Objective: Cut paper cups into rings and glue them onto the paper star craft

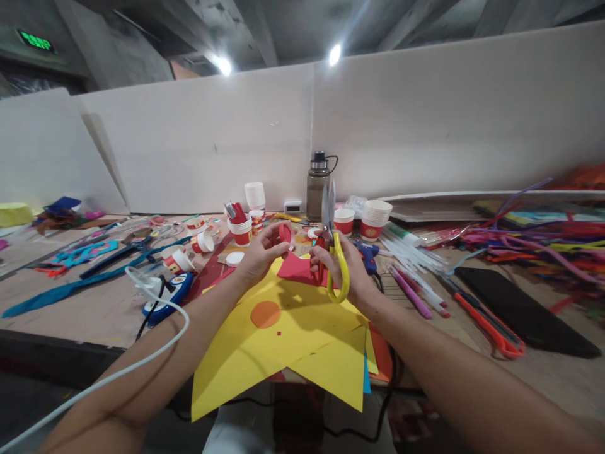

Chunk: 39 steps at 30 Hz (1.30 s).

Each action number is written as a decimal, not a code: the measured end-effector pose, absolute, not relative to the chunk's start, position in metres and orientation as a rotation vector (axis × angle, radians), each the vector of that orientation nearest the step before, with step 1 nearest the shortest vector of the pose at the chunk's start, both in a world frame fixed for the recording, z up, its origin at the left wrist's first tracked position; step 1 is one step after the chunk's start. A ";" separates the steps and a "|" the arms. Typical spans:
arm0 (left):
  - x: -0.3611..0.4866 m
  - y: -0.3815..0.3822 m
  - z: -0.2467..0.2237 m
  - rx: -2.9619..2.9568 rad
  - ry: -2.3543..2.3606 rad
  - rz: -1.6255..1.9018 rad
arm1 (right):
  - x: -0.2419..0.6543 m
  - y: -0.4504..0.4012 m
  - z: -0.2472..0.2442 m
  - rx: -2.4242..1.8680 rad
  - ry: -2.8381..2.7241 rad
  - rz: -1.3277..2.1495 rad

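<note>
My left hand [259, 253] is closed, its fingertips and thumb pinching a small curled strip of red paper [286, 236]. In my right hand [350, 265] is a pair of scissors [338, 277] with a yellow and a red handle loop. The blades point up and stand slightly apart. Below both hands lie overlapping sheets of yellow paper [265, 372]. A piece of red paper [295, 270] rests on them between my hands. An orange paper circle [265, 314] lies on the yellow sheet, nearer to my left forearm.
Behind my hands stand a water bottle [317, 192] and stacked paper cups [375, 219]. At right are a red-handled cutter [489, 321], a black flat object [524, 309] and colourful pipe cleaners [543, 246]. A blue-and-white power strip [169, 299] with a white cable lies left.
</note>
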<state>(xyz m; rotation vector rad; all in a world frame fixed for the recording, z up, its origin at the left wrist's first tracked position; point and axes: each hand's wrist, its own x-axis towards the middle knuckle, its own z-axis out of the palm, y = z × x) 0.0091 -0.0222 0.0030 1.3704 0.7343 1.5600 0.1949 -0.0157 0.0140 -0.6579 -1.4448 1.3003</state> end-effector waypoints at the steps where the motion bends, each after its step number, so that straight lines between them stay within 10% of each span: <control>1: 0.008 -0.021 0.002 1.402 0.781 1.563 | 0.195 -0.015 0.013 -0.657 -1.446 1.302; 39: 0.010 -0.027 0.004 1.877 1.095 1.491 | 0.198 -0.009 0.006 -0.745 -1.544 1.379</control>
